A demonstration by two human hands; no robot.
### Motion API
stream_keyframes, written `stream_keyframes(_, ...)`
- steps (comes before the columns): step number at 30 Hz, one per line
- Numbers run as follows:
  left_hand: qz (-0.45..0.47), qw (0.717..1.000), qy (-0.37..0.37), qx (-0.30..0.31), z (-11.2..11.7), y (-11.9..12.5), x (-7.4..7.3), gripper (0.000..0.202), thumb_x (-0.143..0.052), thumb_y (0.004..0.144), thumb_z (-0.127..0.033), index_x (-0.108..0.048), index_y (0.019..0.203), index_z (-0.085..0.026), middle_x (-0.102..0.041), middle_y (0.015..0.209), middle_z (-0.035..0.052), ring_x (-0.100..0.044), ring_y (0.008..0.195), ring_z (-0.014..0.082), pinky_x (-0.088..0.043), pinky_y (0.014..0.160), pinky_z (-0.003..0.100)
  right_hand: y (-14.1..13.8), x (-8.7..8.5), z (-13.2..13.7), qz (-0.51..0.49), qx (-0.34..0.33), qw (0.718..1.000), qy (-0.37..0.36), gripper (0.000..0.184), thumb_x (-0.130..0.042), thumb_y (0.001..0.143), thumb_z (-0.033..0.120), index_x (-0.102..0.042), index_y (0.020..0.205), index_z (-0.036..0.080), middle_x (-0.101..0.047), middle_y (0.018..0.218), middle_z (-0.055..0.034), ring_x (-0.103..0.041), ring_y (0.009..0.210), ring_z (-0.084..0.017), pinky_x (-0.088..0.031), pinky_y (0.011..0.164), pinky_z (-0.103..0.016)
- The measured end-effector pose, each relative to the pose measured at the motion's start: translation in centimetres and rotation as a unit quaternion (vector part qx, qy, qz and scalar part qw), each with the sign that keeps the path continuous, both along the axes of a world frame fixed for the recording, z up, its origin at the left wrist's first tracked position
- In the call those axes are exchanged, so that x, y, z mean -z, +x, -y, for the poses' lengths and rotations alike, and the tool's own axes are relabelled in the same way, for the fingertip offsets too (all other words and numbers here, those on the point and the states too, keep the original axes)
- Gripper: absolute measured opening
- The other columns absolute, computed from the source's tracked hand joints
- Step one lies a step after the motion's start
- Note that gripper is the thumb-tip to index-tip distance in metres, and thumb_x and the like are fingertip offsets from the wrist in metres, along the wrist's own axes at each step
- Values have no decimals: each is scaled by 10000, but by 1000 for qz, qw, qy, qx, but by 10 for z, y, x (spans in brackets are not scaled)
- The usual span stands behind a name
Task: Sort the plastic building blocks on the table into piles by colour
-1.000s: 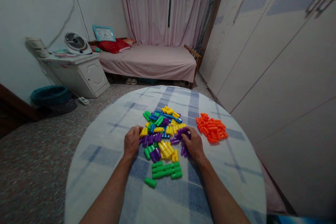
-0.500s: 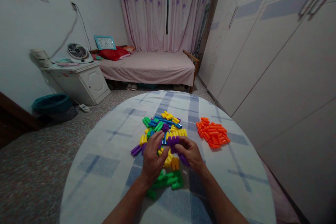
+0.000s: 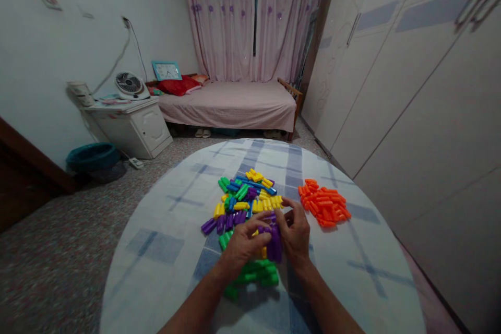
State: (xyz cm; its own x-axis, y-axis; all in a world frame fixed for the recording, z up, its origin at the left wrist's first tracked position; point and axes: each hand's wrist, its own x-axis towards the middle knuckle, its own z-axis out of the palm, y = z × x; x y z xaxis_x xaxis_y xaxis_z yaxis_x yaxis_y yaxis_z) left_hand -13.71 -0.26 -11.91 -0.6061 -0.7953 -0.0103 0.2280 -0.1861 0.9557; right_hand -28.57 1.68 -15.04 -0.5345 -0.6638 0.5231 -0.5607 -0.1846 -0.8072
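Note:
Several joined purple plastic building blocks [image 3: 275,246] are held up between my two hands over the round table [image 3: 156,282]. My left hand [image 3: 246,244] pinches their left side with thumb and fingers. From the right, my right hand [image 3: 295,232] grips them, fingers curled around the upper end. Behind the hands lies a mixed pile of yellow blocks [image 3: 267,204], blue blocks [image 3: 256,184], green blocks [image 3: 242,191] and loose purple blocks [image 3: 225,223]. A cluster of green blocks [image 3: 258,273] sits nearer to me, below my hands, slightly blurred. My fingers partly hide the held blocks.
To the right of the pile is a heap of orange blocks [image 3: 324,202]. Beyond the table stand a bed [image 3: 230,102], a white cabinet [image 3: 144,128] with a fan [image 3: 130,84] on it, and a blue-green bin [image 3: 93,156]. A tall wardrobe [image 3: 422,104] lines the right side.
My left hand has moved right and closed on the purple blocks beside my right hand. The purple blocks have turned more upright. The camera view has shifted slightly.

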Motion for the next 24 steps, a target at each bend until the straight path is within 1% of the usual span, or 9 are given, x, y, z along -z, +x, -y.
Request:
stream_keyframes(3, -10, 999, 14, 31, -10, -9, 5, 275, -725, 739, -380, -728, 904, -160, -558, 1307, 111, -539, 1191, 264, -440, 1014, 363, 3, 2, -2, 10, -7, 1000, 0, 315, -551, 860, 404, -567, 1087, 186, -598, 968, -48, -537, 676, -128, -480, 665, -286)
stream_keyframes(6, -16, 998, 57, 18, -12, -13, 13, 352, -706, 762, -394, -706, 1030, -166, -631, 1184, 105, -605, 1065, 231, -471, 952, 342, 7, 2, -4, 97, -31, 995, 17, 363, -428, 921, 445, -511, 1169, 194, -600, 986, -55, -569, 763, -151, -480, 693, -295)
stream_keyframes(8, -9, 998, 61, -4, -12, -13, 14, 387, -730, 738, -393, -699, 1040, -152, -660, 1106, 100, -621, 1008, 213, -482, 914, 312, 8, 1, -5, 147, -55, 987, 16, 399, -387, 933, 466, -474, 1216, 198, -600, 1000, -60, -578, 806, -159, -477, 696, -291)
stream_keyframes(11, -1, 997, 59, -40, -8, -10, 8, 404, -753, 710, -401, -694, 997, -123, -679, 1019, 97, -635, 914, 187, -497, 841, 274, 5, 0, -4, 201, -99, 974, -14, 445, -384, 921, 500, -454, 1242, 200, -595, 1040, -69, -576, 741, -139, -470, 658, -281)
stream_keyframes(13, -17, 995, 63, -79, 0, -2, -1, 416, -736, 722, -433, -679, 981, -112, -684, 959, 94, -638, 840, 165, -504, 790, 257, -2, 1, -1, 222, -94, 970, -19, 456, -363, 920, 511, -457, 1235, 196, -598, 1057, -76, -563, 679, -125, -463, 623, -276)
stream_keyframes(15, -41, 988, 48, -138, 15, 12, -10, 434, -704, 743, -473, -658, 978, -110, -678, 940, 92, -636, 801, 151, -507, 749, 245, -13, 6, 1, 214, -54, 975, 13, 451, -376, 911, 506, -474, 1219, 190, -615, 1033, -76, -554, 652, -124, -459, 610, -275)
stream_keyframes(18, -25, 967, 1, -254, 53, 50, -15, 485, -676, 734, -523, -625, 1006, -125, -664, 920, 72, -629, 762, 136, -511, 699, 236, -31, 17, 6, 175, -9, 980, 99, 441, -465, 857, 476, -536, 1170, 174, -642, 959, -70, -564, 658, -137, -466, 625, -278)
stream_keyframes(21, 97, 912, -72, -393, 100, 96, -1, 553, -686, 663, -547, -610, 1030, -140, -645, 845, 40, -618, 725, 142, -516, 666, 256, -44, 28, 8, 171, -2, 975, 140, 433, -482, 818, 446, -571, 1127, 156, -649, 910, -70, -578, 671, -150, -473, 617, -279)
stream_keyframes(24, 273, 864, -125, -403, 135, 134, 24, 443, -617, 674, -533, -653, 850, -128, -617, 700, 40, -584, 633, 154, -480, 594, 261, -48, 34, 10, 181, 0, 974, 134, 436, -463, 820, 436, -561, 1134, 150, -649, 906, -72, -573, 662, -148, -476, 603, -280)
